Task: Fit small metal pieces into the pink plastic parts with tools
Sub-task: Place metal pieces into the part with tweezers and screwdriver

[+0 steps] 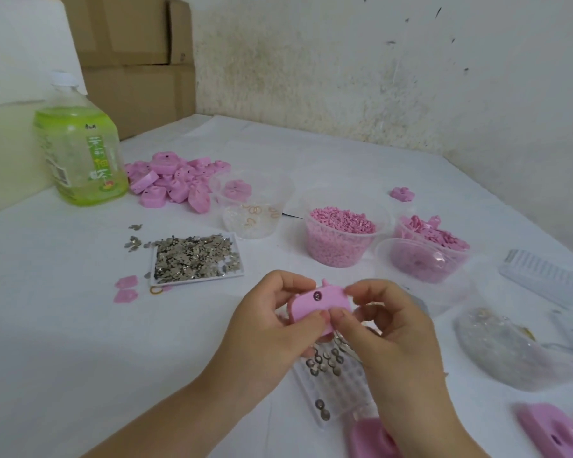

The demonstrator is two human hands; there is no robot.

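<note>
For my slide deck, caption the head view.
Left hand and right hand pinch a pink plastic part above a clear tray.

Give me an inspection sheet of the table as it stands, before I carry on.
Surface: white covered table, lightly creased.
Job's things: pink part held up, round metal piece set in its face; loose metal pieces on a flat tray; pile of pink parts at back left; clear grid tray with round metal bits under the hands.
Clutter: green bottle, tubs of pink bits, clear cup, plastic bag.
Grippers: left hand and right hand both pinch the pink part.
Cables: nothing seen.
Surroundings: stained wall, cardboard boxes.
</note>
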